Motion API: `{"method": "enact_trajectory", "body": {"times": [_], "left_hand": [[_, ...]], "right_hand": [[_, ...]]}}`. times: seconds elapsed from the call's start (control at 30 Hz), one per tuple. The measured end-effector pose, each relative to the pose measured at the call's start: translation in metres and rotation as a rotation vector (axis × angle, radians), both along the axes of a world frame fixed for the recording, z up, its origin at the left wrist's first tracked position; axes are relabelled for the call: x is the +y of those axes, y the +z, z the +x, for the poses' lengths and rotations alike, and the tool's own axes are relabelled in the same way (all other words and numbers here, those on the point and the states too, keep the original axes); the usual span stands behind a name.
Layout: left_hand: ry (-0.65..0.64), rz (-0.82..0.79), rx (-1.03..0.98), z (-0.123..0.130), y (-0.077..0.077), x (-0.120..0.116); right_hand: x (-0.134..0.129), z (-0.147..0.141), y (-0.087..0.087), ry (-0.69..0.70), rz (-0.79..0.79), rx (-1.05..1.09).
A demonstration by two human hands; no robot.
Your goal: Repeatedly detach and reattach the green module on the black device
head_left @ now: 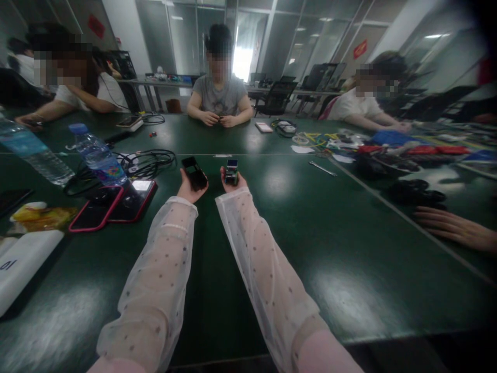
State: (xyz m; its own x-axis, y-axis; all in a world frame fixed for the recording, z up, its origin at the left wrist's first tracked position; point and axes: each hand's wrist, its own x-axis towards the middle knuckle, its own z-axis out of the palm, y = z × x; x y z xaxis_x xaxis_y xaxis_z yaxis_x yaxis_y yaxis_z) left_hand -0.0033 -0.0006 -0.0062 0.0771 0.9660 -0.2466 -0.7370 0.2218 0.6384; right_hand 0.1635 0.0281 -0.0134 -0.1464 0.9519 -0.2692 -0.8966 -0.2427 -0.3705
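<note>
My left hand [190, 190] is closed around a black plastic casing [199, 180] with a rectangular opening near its top. In my right hand [239, 182] rests a small electronic device [232, 173], with a little screen at its upper end and what looks like a green circuit board below. The fingers are wrapped about its sides. Both hands are raised over the green table [295, 228], side by side with a small gap between them. Sheer dotted sleeves cover both forearms.
To the left are two phones, one in a pink case [87, 224] and one in a red case [135, 210], a water bottle [97, 155], black cables [157, 160] and a white power bank [29, 264]. A wrench [323, 169] lies right. A person [220, 98] sits opposite; another person's hand [458, 228] rests right.
</note>
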Motion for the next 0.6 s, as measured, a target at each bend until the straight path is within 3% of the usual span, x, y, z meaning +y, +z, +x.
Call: {"method": "enact_trajectory", "body": {"times": [0.47,0.6], "left_hand": [[0.007,0.025,-0.165,-0.001,-0.0036,-0.0006],[0.029,-0.007,-0.078,0.0018,-0.0017,0.0007]], "right_hand": [[0.0027,0.0001,-0.0061,-0.002,0.022,-0.003],[0.0048,0.0007,-0.0101,0.003,0.051,0.006]]}}
